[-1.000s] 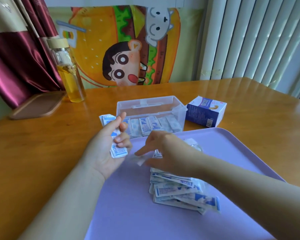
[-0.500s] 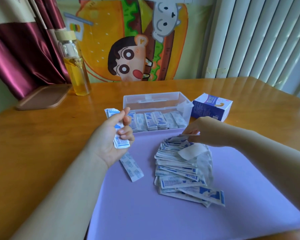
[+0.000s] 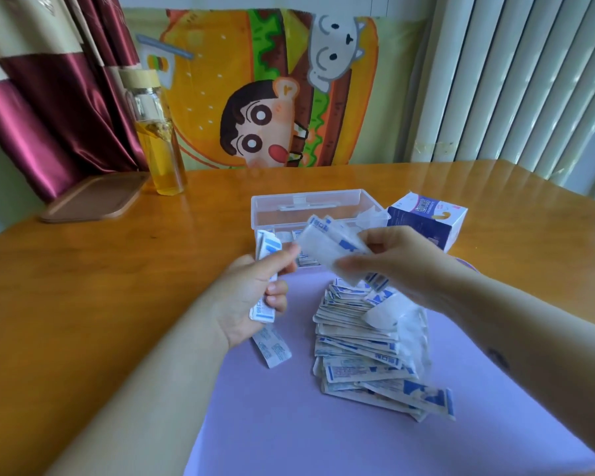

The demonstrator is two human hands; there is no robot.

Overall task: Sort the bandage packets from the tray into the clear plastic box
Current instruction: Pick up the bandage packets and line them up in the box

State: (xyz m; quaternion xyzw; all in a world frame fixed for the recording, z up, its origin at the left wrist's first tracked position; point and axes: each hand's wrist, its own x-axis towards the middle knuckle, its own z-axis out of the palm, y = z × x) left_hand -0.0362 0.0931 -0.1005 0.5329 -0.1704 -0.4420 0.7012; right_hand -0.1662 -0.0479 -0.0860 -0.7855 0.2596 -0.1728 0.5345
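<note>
We see our left hand (image 3: 251,297) gripping a few bandage packets (image 3: 263,312) and our right hand (image 3: 402,259) pinching more, blurred, perhaps three. At twelve o'clock the clear plastic box (image 3: 316,204) holds one row (image 3: 304,260). A thick pile (image 3: 361,345) waits on the lilac tray (image 3: 323,434), so most sorting remains.

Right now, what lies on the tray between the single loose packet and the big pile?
Nothing; the head view shows only bare purple tray between the loose packet and the pile.
</note>
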